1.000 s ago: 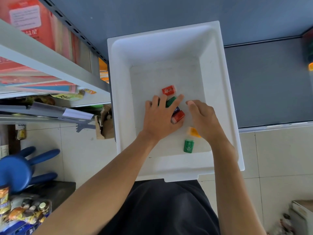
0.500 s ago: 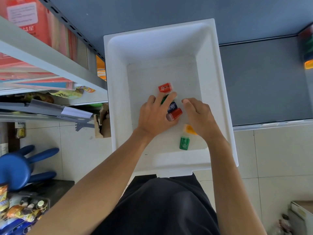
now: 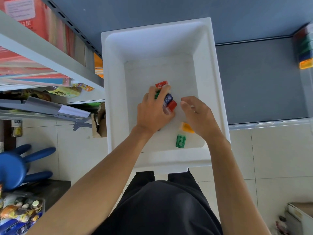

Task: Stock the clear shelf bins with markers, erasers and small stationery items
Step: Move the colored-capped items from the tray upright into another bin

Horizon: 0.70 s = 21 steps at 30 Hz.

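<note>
A white bin sits in front of me, holding several small coloured stationery items. My left hand is closed over a cluster of them: a blue item and a red item poke out past its fingers, and a green one is partly hidden under them. A red-orange item lies just beyond its fingertips. My right hand hovers to the right with fingers curled and nothing in it. An orange item lies partly under that hand, and a green item lies near the bin's front wall.
A grey metal shelf with red and pink packs stands at the left. A dark grey shelf surface lies to the right, with stacked coloured items at its far right edge. A blue stool and a basket of bottles sit lower left.
My left hand's fingers have curled tighter around the blue, red and green items. My right hand has opened slightly and lifted off the cluster.
</note>
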Available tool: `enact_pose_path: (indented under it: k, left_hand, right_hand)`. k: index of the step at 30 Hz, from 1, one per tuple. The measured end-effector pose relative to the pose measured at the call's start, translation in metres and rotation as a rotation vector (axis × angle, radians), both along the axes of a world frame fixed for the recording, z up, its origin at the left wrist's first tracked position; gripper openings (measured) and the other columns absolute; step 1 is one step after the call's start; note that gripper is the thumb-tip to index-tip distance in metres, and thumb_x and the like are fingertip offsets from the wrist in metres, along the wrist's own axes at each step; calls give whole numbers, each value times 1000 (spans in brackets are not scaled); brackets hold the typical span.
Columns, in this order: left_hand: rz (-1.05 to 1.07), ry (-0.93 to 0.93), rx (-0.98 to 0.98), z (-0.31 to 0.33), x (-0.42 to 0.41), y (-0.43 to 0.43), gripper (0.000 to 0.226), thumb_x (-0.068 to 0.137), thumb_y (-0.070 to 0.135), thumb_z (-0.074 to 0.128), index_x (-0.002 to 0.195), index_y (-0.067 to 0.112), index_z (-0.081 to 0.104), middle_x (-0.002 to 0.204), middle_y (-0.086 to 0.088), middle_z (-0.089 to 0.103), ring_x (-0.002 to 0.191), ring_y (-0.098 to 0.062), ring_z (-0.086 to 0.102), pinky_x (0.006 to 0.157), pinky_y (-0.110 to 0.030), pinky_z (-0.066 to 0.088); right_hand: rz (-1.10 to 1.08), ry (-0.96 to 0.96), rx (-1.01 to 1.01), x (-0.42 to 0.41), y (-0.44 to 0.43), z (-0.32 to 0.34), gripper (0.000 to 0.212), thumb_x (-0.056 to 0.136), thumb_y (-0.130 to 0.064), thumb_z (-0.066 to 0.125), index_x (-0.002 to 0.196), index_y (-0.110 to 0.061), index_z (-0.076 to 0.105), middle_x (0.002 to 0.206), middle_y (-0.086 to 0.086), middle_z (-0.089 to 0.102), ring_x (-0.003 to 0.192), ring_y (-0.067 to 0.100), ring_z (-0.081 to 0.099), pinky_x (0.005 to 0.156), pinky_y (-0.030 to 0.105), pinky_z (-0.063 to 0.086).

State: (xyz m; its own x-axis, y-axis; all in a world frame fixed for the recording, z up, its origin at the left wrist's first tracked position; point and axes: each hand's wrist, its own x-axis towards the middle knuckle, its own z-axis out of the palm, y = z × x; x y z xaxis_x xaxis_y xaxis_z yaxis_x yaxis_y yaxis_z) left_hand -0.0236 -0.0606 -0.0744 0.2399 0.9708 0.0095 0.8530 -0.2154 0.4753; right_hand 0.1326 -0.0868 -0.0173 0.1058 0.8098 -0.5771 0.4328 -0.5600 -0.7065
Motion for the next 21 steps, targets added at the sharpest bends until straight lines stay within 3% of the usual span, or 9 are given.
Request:
enact_pose_path:
  k: [4,8,11,13,16,19,21]
  left_hand:
    - [45,-20,-9,1,-1,-2,46,84,32,72,124,17,52,95,-6,69,69,-23,66,51,-29,51]
    - [74,-51,-79,5,0,-5,46,81,25,72,122,12,55,97,-5,68,69,-23,63,56,-25,39]
    - [114,-100,-189,7,-3,-4,45,82,30,71,118,15,49,97,-1,62,68,-18,59,57,-25,39]
    - [160,-146,-234,11,-2,-2,42,80,32,72,105,19,42,83,4,58,61,-11,53,54,-22,37]
    - [232,-215,-257,18,1,5,43,77,26,73,96,20,35,69,11,50,54,-5,50,49,-17,32]
    - [251,-248,-207,21,5,15,37,79,24,67,104,18,40,74,10,51,57,-9,50,51,-19,31]
    - [223,-201,-161,20,8,24,37,86,27,61,121,18,48,90,3,57,66,-12,52,53,-17,30]
  right_hand:
    - [24,-3,3,-2,-4,2,30,102,-38,42,123,-24,58,109,-8,60,95,9,56,76,25,40]
    - [19,-27,3,-2,-5,1,31,102,-29,44,131,-24,55,110,-5,59,92,8,56,77,23,43]
    - [15,-34,-20,-1,-6,1,32,101,-27,46,132,-23,54,111,-4,59,95,11,57,85,28,48]
    - [25,-37,-27,-1,-5,1,33,101,-28,46,132,-24,53,114,-4,59,97,12,57,89,30,49]
    - [21,-32,-28,-2,-4,0,32,101,-29,45,132,-24,53,115,-4,58,98,11,56,85,27,47]
    - [30,-33,-30,-3,-4,-1,31,101,-29,45,131,-25,53,117,-5,58,98,10,56,85,26,48]
    - [29,-31,-37,-3,-3,-2,31,101,-30,45,131,-25,53,119,-4,58,98,10,56,88,28,49]
